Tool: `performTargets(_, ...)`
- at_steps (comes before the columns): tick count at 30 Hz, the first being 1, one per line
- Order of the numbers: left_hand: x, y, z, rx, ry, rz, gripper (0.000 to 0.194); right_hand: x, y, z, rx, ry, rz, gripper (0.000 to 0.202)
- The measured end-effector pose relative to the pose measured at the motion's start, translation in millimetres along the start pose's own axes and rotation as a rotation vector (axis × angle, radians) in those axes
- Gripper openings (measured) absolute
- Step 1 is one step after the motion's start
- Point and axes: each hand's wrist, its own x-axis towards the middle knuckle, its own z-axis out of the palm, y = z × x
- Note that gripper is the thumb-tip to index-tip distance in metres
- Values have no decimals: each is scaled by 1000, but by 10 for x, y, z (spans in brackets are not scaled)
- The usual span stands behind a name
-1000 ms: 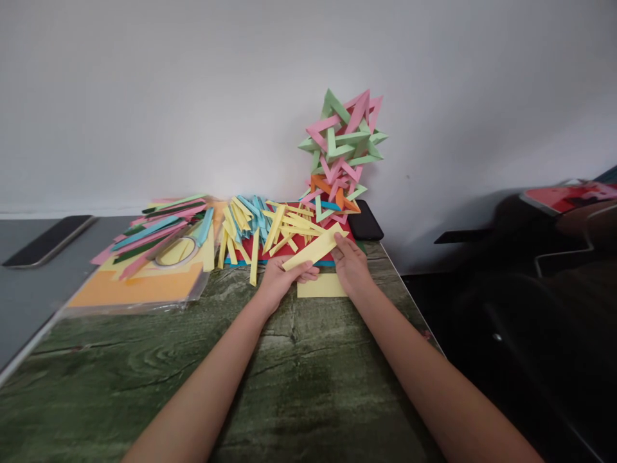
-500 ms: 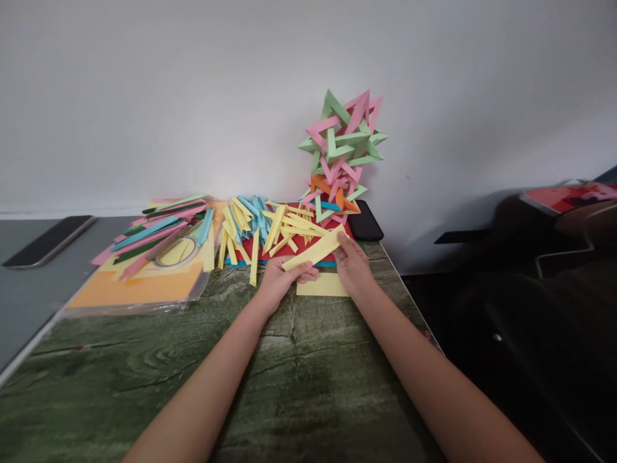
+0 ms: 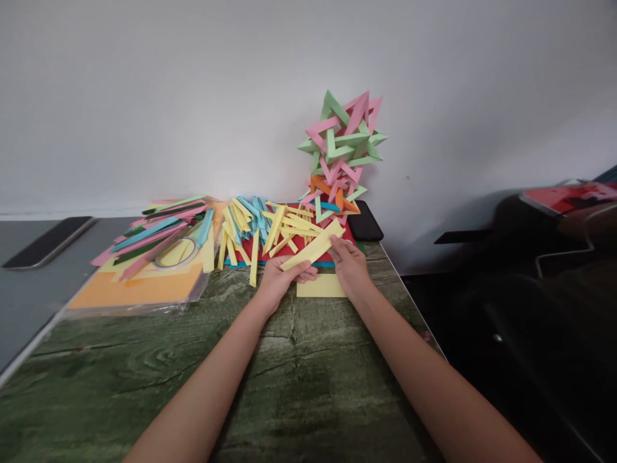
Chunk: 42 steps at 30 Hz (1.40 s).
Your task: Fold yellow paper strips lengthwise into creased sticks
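Observation:
A yellow paper strip slants up to the right between my two hands, held above the table. My left hand pinches its lower left end, thumb on top. Along the lower edge near the right end, the fingers of my right hand grip it. Beneath, a flat yellow paper piece lies on the table, its right end partly behind my right hand. Folded yellow strips and folded blue strips are heaped just beyond, on a red sheet.
Behind the heap stands a pink and green folded-paper star model, with a dark phone beside its base. To the left are coloured paper strips, a tape roll and orange paper in a clear sleeve. Another phone lies far left.
My right hand has shifted slightly left along the strip, so more of the strip's upper right end shows past the fingers. My left hand stays nearly in place.

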Motion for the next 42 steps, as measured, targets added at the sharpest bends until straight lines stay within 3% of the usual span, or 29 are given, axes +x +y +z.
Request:
performTargets(6, -27, 11, 19, 49, -51, 5, 28, -20, -11, 19, -7, 60, -22, 15)
performTargets(11, -28, 17, 29, 76, -81, -27, 32, -30, 14, 4, -182, 95, -59, 19)
performTargets(18, -14, -17, 46, 106, -41, 9, 35, -113, 16, 40, -482, -119, -11, 20)
performTargets(34, -21, 17, 22, 29, -42, -36, 34, -70, -14, -18, -420, -277, 48, 22)
performTargets(42, -25, -4, 19, -41, -72, -47, 36, -95, -23, 14, -424, -242, 59, 26)
